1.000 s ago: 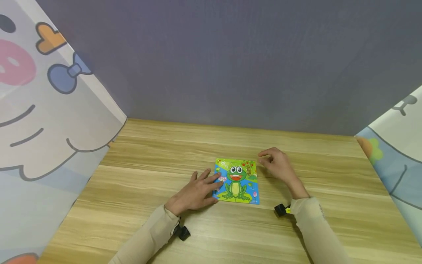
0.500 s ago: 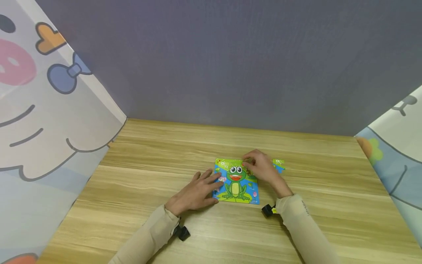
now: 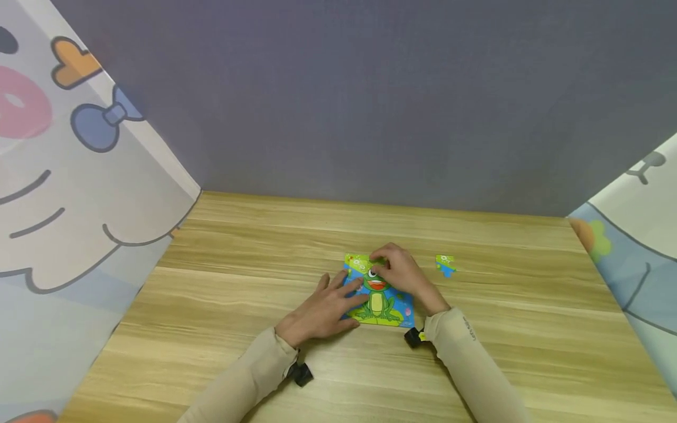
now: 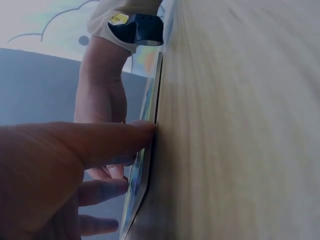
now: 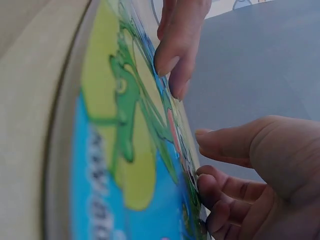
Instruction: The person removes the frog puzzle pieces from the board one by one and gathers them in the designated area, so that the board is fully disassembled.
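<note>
Loose piece (image 3: 445, 264) uncovered; right hand (image 3: 401, 274) shifted over the frog puzzle (image 3: 376, 303).
On the table (image 3: 555, 305), the puzzle is touched by the left hand's (image 3: 325, 309) spread fingers; the right's thumb and fingertips are parted, nothing seen gripped; work seems refocused there.

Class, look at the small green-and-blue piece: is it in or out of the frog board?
Out: the piece lies on the table, to the right of and apart from the frog board.

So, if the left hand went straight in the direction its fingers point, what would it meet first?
Most likely the right hand, ahead over the frog puzzle, though heights are hard to judge.
</note>
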Action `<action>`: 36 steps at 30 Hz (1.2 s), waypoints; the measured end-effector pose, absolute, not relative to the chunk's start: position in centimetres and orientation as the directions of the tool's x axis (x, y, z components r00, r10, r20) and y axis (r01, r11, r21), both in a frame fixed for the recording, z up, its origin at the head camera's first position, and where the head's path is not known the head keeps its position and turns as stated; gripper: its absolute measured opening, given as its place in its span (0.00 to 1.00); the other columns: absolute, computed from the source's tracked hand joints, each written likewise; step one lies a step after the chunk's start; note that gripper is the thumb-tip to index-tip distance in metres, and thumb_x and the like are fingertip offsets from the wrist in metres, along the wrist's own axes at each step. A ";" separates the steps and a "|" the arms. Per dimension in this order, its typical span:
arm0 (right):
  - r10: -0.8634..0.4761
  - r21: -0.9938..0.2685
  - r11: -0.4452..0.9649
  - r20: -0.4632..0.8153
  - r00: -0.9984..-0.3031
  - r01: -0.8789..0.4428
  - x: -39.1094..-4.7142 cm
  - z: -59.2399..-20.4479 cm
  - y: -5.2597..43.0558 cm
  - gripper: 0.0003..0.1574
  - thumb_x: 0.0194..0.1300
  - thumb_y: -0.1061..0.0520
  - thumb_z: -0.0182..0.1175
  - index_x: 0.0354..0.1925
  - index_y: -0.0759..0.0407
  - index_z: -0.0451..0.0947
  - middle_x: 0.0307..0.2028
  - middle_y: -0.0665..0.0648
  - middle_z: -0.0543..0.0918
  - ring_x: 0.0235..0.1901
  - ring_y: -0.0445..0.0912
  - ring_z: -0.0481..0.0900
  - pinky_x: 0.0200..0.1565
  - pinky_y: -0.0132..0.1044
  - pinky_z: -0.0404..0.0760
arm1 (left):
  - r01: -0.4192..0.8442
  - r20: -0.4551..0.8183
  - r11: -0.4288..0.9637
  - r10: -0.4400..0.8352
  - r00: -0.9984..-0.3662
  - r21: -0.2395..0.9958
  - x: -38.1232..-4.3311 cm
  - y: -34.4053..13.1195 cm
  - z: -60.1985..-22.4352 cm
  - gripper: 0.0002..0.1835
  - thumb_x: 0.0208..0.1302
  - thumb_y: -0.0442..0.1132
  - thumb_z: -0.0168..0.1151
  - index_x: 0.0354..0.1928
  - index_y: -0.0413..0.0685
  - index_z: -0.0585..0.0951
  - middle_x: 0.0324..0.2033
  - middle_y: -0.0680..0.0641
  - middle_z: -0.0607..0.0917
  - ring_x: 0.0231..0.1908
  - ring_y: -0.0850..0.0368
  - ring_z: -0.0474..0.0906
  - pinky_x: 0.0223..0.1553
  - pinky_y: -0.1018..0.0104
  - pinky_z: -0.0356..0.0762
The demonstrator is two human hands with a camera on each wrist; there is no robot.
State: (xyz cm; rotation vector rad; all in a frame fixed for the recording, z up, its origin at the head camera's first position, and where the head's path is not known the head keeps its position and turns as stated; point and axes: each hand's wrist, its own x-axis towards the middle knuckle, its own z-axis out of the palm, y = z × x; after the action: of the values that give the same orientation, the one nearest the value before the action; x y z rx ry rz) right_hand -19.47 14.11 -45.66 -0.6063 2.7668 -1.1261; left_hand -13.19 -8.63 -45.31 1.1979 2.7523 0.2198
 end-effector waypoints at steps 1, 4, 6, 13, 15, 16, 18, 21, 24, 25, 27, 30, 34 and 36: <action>-0.394 -0.684 0.652 0.062 -0.917 -0.326 -19.4 -45.7 14.1 0.14 0.65 0.60 0.66 0.49 0.61 0.85 0.50 0.62 0.83 0.31 0.43 0.75 0.35 0.35 0.75 | 0.720 -0.062 0.671 0.737 -0.673 0.177 -13.2 -8.6 -45.3 0.30 0.68 0.57 0.62 0.70 0.61 0.72 0.75 0.46 0.66 0.75 0.32 0.58 0.64 0.29 0.66; -0.388 -0.675 0.663 0.060 -0.920 -0.323 -19.4 -45.6 13.9 0.14 0.64 0.59 0.67 0.49 0.60 0.85 0.50 0.61 0.82 0.31 0.42 0.74 0.35 0.35 0.75 | 0.723 -0.067 0.669 0.740 -0.669 0.172 -13.2 -8.5 -45.2 0.30 0.68 0.57 0.62 0.70 0.61 0.72 0.75 0.46 0.67 0.74 0.32 0.59 0.63 0.29 0.67; -0.391 -0.664 0.671 0.061 -0.918 -0.330 -19.4 -45.7 13.9 0.15 0.64 0.58 0.68 0.50 0.60 0.85 0.50 0.61 0.82 0.31 0.42 0.74 0.34 0.34 0.75 | 0.723 -0.071 0.668 0.741 -0.668 0.174 -13.2 -8.5 -45.3 0.30 0.68 0.57 0.61 0.70 0.61 0.72 0.75 0.46 0.67 0.74 0.31 0.60 0.63 0.30 0.68; -0.408 -0.622 0.698 0.062 -0.911 -0.355 -19.4 -46.0 13.9 0.19 0.64 0.55 0.68 0.53 0.57 0.84 0.51 0.60 0.80 0.32 0.42 0.77 0.37 0.37 0.77 | 0.720 -0.093 0.670 0.741 -0.665 0.181 -13.3 -8.5 -45.3 0.29 0.69 0.57 0.60 0.70 0.63 0.72 0.75 0.47 0.66 0.74 0.32 0.59 0.63 0.31 0.69; -0.412 -0.616 0.702 0.058 -0.909 -0.358 -19.5 -46.1 13.9 0.19 0.65 0.55 0.68 0.53 0.56 0.84 0.51 0.60 0.79 0.33 0.42 0.77 0.37 0.38 0.77 | 0.719 -0.094 0.670 0.741 -0.665 0.184 -13.3 -8.5 -45.3 0.29 0.69 0.57 0.60 0.70 0.63 0.72 0.75 0.48 0.66 0.75 0.33 0.58 0.63 0.31 0.69; -0.415 -0.613 0.704 0.056 -0.908 -0.359 -19.5 -46.1 13.9 0.19 0.65 0.55 0.68 0.54 0.56 0.83 0.51 0.60 0.79 0.32 0.43 0.77 0.37 0.38 0.77 | 0.721 -0.091 0.668 0.742 -0.664 0.184 -13.3 -8.5 -45.3 0.29 0.70 0.57 0.60 0.70 0.63 0.72 0.75 0.48 0.66 0.75 0.33 0.59 0.63 0.31 0.69; -0.418 -0.610 0.707 0.048 -0.907 -0.358 -19.6 -46.1 13.9 0.19 0.65 0.55 0.67 0.54 0.56 0.83 0.51 0.60 0.79 0.32 0.43 0.76 0.36 0.37 0.76 | 0.724 -0.086 0.666 0.744 -0.663 0.181 -13.3 -8.6 -45.4 0.29 0.70 0.57 0.60 0.70 0.63 0.72 0.75 0.47 0.67 0.75 0.33 0.59 0.63 0.31 0.70; -0.432 -0.599 0.714 0.031 -0.901 -0.363 -19.7 -46.2 13.9 0.20 0.66 0.54 0.67 0.56 0.54 0.83 0.51 0.60 0.77 0.33 0.43 0.75 0.35 0.36 0.74 | 0.728 -0.080 0.662 0.747 -0.660 0.180 -13.4 -8.7 -45.4 0.29 0.69 0.57 0.60 0.70 0.62 0.73 0.75 0.47 0.67 0.74 0.33 0.60 0.62 0.32 0.71; -0.461 -0.576 0.721 0.018 -0.887 -0.386 -19.7 -46.2 13.8 0.20 0.67 0.53 0.65 0.57 0.52 0.83 0.51 0.60 0.76 0.33 0.42 0.72 0.35 0.35 0.71 | 0.735 -0.068 0.656 0.752 -0.655 0.175 -13.4 -8.7 -45.4 0.29 0.69 0.57 0.60 0.69 0.62 0.74 0.74 0.47 0.68 0.74 0.32 0.61 0.61 0.32 0.71; -0.470 -0.568 0.722 0.016 -0.883 -0.395 -19.7 -46.2 13.8 0.20 0.67 0.53 0.65 0.57 0.51 0.83 0.51 0.59 0.76 0.33 0.42 0.71 0.35 0.35 0.71 | 0.736 -0.065 0.654 0.753 -0.654 0.176 -13.4 -8.8 -45.4 0.29 0.69 0.57 0.61 0.69 0.61 0.74 0.74 0.47 0.69 0.74 0.32 0.61 0.61 0.31 0.71; -0.486 -0.554 0.723 0.015 -0.874 -0.411 -19.6 -46.1 13.8 0.20 0.68 0.53 0.64 0.57 0.50 0.83 0.51 0.59 0.75 0.33 0.42 0.70 0.34 0.34 0.70 | 0.737 -0.059 0.653 0.754 -0.654 0.177 -13.4 -8.8 -45.4 0.28 0.68 0.57 0.61 0.69 0.61 0.74 0.74 0.47 0.69 0.73 0.32 0.61 0.61 0.31 0.71; -0.493 -0.551 0.722 0.016 -0.870 -0.419 -19.6 -46.1 13.7 0.19 0.69 0.54 0.64 0.57 0.50 0.84 0.50 0.58 0.75 0.33 0.42 0.69 0.34 0.34 0.69 | 0.733 -0.061 0.656 0.751 -0.657 0.179 -13.3 -8.8 -45.4 0.29 0.69 0.58 0.60 0.69 0.61 0.74 0.74 0.46 0.68 0.74 0.32 0.61 0.61 0.30 0.70; -0.486 -0.560 0.722 0.007 -0.874 -0.406 -19.5 -46.0 13.6 0.18 0.69 0.55 0.63 0.57 0.49 0.83 0.51 0.58 0.75 0.35 0.43 0.71 0.35 0.35 0.70 | 0.733 -0.058 0.658 0.750 -0.659 0.171 -13.2 -8.7 -45.4 0.29 0.68 0.58 0.60 0.68 0.60 0.75 0.73 0.46 0.69 0.73 0.32 0.62 0.61 0.30 0.71; -0.483 -0.561 0.725 -0.001 -0.876 -0.399 -19.4 -45.9 13.6 0.18 0.69 0.55 0.62 0.57 0.49 0.83 0.51 0.57 0.75 0.36 0.43 0.72 0.36 0.35 0.70 | 0.733 -0.056 0.658 0.749 -0.660 0.173 -13.1 -8.6 -45.3 0.28 0.68 0.58 0.60 0.68 0.60 0.75 0.73 0.45 0.69 0.73 0.32 0.62 0.60 0.29 0.71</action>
State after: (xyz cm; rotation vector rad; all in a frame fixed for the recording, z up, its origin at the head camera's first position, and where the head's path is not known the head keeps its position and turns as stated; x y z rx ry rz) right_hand -19.41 13.62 -45.90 -0.7145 2.7797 -0.8526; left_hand -13.14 -8.60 -45.30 1.2333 2.7480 0.2046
